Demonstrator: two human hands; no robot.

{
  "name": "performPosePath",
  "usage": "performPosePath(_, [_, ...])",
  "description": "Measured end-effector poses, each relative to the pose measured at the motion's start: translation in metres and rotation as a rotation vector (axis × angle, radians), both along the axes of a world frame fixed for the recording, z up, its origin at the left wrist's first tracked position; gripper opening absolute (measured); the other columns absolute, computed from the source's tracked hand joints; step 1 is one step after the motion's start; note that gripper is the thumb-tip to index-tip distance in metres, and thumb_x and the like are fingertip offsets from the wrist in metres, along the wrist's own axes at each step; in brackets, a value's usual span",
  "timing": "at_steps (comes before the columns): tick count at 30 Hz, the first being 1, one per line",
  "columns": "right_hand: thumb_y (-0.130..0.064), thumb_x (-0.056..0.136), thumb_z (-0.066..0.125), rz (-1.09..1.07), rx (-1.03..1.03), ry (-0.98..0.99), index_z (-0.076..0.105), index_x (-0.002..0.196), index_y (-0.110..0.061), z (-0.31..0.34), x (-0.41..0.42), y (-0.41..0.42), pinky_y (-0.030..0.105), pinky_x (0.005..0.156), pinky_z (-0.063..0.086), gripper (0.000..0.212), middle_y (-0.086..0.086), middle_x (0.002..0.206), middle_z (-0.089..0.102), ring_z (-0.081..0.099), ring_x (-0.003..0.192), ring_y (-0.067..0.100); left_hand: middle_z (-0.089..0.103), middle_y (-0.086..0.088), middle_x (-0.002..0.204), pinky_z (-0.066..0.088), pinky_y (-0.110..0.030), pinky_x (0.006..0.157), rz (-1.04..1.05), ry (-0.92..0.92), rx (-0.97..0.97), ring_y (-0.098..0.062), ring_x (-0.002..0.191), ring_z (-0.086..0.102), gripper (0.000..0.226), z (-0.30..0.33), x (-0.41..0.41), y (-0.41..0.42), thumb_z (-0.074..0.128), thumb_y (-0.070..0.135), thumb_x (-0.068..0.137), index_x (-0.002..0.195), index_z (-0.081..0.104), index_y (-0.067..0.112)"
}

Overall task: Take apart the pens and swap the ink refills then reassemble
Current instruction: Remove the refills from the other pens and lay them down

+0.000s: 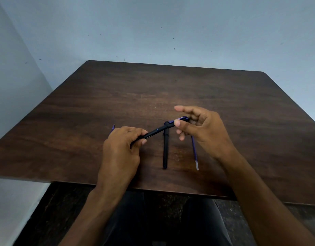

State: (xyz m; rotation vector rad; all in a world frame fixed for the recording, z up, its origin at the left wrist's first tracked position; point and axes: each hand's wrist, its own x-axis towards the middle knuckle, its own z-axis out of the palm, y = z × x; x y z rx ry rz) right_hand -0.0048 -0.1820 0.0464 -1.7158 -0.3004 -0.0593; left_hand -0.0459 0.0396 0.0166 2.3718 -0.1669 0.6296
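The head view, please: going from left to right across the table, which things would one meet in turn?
A thin purple tip peeking out beyond the left hand, then the left hand, the black pen barrel lying on the table, the purple refill lying on the table, the right hand.

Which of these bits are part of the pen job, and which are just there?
Part of the job:
- black pen, gripped by left hand and right hand
- black pen barrel on the table
- blue refill
- blue tip behind the left hand

Just there:
- wooden table
- wall
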Motion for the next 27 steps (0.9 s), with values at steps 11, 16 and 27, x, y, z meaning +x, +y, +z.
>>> performPosePath(11, [-0.009, 0.076, 0.080, 0.033, 0.517, 0.231, 0.078, 0.092, 0.003, -0.017, 0.001, 0.014, 0.027, 0.061, 0.058, 0.020, 0.014, 0.081, 0.075, 0.070, 0.068, 0.020, 0.073, 0.012, 0.096, 0.043, -0.008, 0.085, -0.009, -0.035, -0.049, -0.005, 0.090, 0.065, 0.025, -0.001, -0.002, -0.003, 0.078, 0.007, 0.082, 0.103, 0.078, 0.021])
performPosePath(16, [-0.015, 0.071, 0.083, 0.048, 0.454, 0.218, 0.077, 0.093, 0.005, -0.016, 0.002, 0.020, 0.029, 0.061, 0.059, 0.031, 0.016, 0.082, 0.074, 0.069, 0.069, 0.022, 0.072, 0.015, 0.095, 0.041, 0.000, 0.084, -0.006, -0.045, -0.103, 0.002, 0.095, 0.061, 0.025, -0.001, -0.001, -0.003, 0.078, 0.006, 0.082, 0.104, 0.078, 0.019])
performPosePath(27, [-0.027, 0.074, 0.085, -0.003, 0.381, 0.155, 0.081, 0.095, -0.005, -0.030, 0.004, 0.028, 0.033, 0.070, 0.059, 0.030, 0.013, 0.083, 0.077, 0.072, 0.073, 0.025, 0.074, 0.011, 0.092, 0.047, -0.007, 0.081, 0.000, -0.030, -0.176, 0.001, 0.086, 0.066, 0.024, -0.002, -0.003, -0.008, 0.076, 0.003, 0.084, 0.103, 0.079, 0.016])
